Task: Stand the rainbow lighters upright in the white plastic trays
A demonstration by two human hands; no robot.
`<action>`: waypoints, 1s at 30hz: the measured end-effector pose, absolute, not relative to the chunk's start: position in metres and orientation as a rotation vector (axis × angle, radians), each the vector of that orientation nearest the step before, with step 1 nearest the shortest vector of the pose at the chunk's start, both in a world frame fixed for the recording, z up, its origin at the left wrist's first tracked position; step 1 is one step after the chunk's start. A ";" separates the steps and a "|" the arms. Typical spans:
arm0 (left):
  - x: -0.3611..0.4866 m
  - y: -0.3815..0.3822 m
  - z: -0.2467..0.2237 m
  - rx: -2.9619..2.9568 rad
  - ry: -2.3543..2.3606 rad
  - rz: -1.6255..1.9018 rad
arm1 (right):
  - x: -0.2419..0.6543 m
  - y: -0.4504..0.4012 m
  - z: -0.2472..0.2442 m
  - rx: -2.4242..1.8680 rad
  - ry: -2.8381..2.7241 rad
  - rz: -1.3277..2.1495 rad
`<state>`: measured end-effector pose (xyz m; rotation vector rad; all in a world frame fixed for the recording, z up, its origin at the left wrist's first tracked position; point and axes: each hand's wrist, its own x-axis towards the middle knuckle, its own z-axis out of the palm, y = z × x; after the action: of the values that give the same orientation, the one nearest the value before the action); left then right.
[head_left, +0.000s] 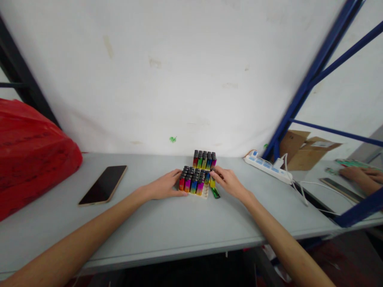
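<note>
A block of several multicoloured lighters (191,179) with black tops stands upright in a pale slotted tray (205,194). My left hand (164,185) is closed against the left side of this tray, thumb at the front and fingers behind. At the tray's right side, my right hand (229,181) pinches the top of a yellow lighter (212,181). Just below it a green lighter end (215,193) lies by the tray; whether this is a separate lighter I cannot tell. Bare slots show along the tray's right front. Behind stands a second group of upright lighters (204,159).
A phone (103,185) lies on the grey table (179,227) at left, near a red plastic bag (36,155). At right are a white power strip (267,167) with cables, a blue metal frame (299,99) and a cardboard box (302,153). Another person's hands (359,175) show beyond the frame.
</note>
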<state>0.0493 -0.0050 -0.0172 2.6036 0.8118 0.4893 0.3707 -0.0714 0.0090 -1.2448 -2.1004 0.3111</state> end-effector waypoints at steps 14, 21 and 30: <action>0.049 -0.005 -0.017 2.605 0.826 0.462 | 0.371 -0.069 0.006 -1.257 -2.320 0.263; 0.049 -0.006 -0.017 2.623 0.829 0.473 | 0.380 -0.074 0.016 -1.574 -2.313 0.107; 0.049 -0.006 -0.017 2.605 0.836 0.467 | 0.397 -0.066 -0.004 -1.434 -2.387 0.425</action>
<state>0.0495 -0.0057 -0.0165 2.6054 0.8356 0.4672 0.3973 -0.0656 -0.0038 -1.4343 -2.3873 0.4246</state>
